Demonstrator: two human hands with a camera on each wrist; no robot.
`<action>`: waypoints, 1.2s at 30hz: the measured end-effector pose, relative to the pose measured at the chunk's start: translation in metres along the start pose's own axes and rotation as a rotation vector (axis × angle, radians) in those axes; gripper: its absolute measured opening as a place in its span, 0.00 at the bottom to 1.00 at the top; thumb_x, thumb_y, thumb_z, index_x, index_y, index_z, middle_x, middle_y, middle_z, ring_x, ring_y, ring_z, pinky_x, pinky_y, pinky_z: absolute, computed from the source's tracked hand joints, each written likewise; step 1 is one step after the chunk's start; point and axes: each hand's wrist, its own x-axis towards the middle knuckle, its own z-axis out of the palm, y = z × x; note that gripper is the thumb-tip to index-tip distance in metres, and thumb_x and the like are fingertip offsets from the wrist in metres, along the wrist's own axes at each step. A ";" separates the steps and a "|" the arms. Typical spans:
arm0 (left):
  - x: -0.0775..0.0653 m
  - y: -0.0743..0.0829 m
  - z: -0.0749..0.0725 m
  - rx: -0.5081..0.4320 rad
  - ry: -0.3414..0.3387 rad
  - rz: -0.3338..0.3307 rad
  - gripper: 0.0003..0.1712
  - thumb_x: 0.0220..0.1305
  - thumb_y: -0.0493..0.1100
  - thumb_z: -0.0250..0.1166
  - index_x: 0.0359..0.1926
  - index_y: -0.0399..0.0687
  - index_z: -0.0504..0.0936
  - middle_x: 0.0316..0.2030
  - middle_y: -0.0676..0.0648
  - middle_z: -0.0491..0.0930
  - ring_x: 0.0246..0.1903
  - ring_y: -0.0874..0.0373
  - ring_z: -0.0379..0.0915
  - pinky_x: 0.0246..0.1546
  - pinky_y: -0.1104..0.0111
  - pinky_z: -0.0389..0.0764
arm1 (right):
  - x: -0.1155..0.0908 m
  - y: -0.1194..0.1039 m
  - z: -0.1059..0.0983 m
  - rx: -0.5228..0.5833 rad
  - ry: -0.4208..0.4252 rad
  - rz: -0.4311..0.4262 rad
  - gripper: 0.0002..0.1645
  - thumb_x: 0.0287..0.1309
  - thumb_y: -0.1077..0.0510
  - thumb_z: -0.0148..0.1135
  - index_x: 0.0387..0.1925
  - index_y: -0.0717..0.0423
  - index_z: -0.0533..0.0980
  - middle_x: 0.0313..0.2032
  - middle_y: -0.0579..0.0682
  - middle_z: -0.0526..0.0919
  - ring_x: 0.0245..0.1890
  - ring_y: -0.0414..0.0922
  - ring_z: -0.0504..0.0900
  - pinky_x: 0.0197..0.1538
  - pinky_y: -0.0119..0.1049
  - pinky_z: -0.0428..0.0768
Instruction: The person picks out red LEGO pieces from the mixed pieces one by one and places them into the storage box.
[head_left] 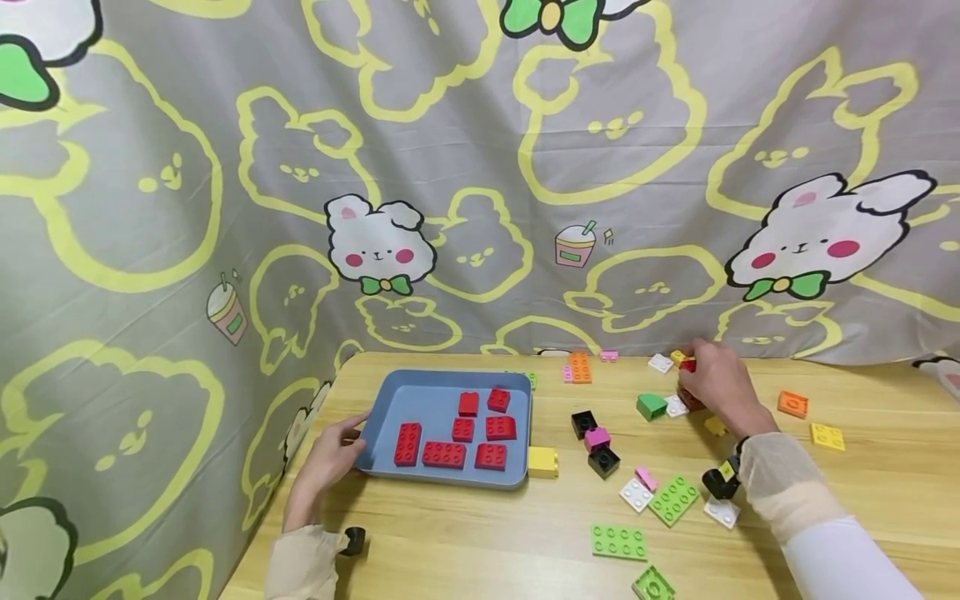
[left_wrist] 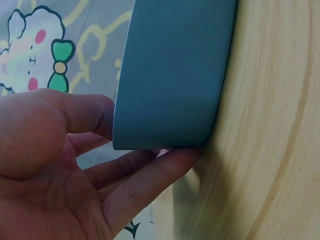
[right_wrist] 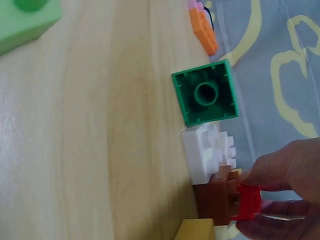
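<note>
My left hand (head_left: 330, 457) grips the left side of a blue-grey tray (head_left: 373, 433); in the left wrist view the thumb bends over the rim and the other fingers lie against the outer wall (left_wrist: 172, 95). Several red building bricks (head_left: 443, 454) sit studs up inside the tray. At the back right, my right hand (head_left: 720, 383) pinches a red brick (right_wrist: 248, 202) between thumb and fingers. In the right wrist view that brick overlaps a brown brick (right_wrist: 211, 200), with a white brick (right_wrist: 200, 152) and an upturned green brick (right_wrist: 205, 94) beside it.
A yellow brick (head_left: 543, 462) stands against the tray's right side. Black bricks (head_left: 603, 461), a pink brick (head_left: 597, 439) and light green bricks (head_left: 618, 542) lie scattered in the middle and front right. An orange brick (head_left: 792, 404) lies farther right. A patterned curtain (head_left: 465, 167) hangs behind the table.
</note>
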 end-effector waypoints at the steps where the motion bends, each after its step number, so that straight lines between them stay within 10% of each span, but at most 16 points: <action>1: 0.000 0.000 0.000 0.002 0.002 0.002 0.28 0.66 0.28 0.55 0.67 0.35 0.68 0.47 0.29 0.76 0.44 0.41 0.74 0.28 0.61 0.83 | 0.000 -0.001 -0.001 -0.002 0.005 -0.008 0.17 0.52 0.66 0.62 0.42 0.73 0.75 0.34 0.66 0.77 0.29 0.56 0.74 0.30 0.50 0.76; 36: 0.000 0.002 -0.001 -0.030 -0.024 0.000 0.28 0.67 0.28 0.54 0.68 0.35 0.66 0.47 0.28 0.75 0.42 0.42 0.75 0.26 0.58 0.83 | -0.015 -0.094 -0.002 0.140 0.077 -0.180 0.13 0.53 0.66 0.66 0.42 0.67 0.79 0.31 0.57 0.82 0.28 0.49 0.80 0.29 0.43 0.82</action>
